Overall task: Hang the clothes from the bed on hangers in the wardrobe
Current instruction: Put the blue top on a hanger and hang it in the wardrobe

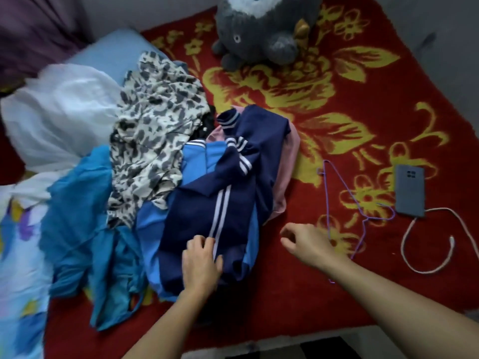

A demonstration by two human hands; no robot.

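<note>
A pile of clothes lies on the red bed cover (363, 120). On top is a navy jacket (228, 177) with white stripes and light blue panels. My left hand (201, 265) pinches its fabric near the white stripes at the lower edge. My right hand (307, 243) hovers just right of the pile, fingers loosely curled, holding nothing. A thin purple wire hanger (357, 211) lies flat on the cover next to my right hand. A black-and-cream spotted garment (155, 130), a teal garment (85, 211) and a pink one (287, 161) lie around the jacket.
A grey plush toy (264, 32) sits at the far side of the bed. A phone (409, 190) with a white cable (430, 244) lies at the right. White cloth (59, 112), a blue pillow (114, 53) and a flowered quilt (18, 268) fill the left.
</note>
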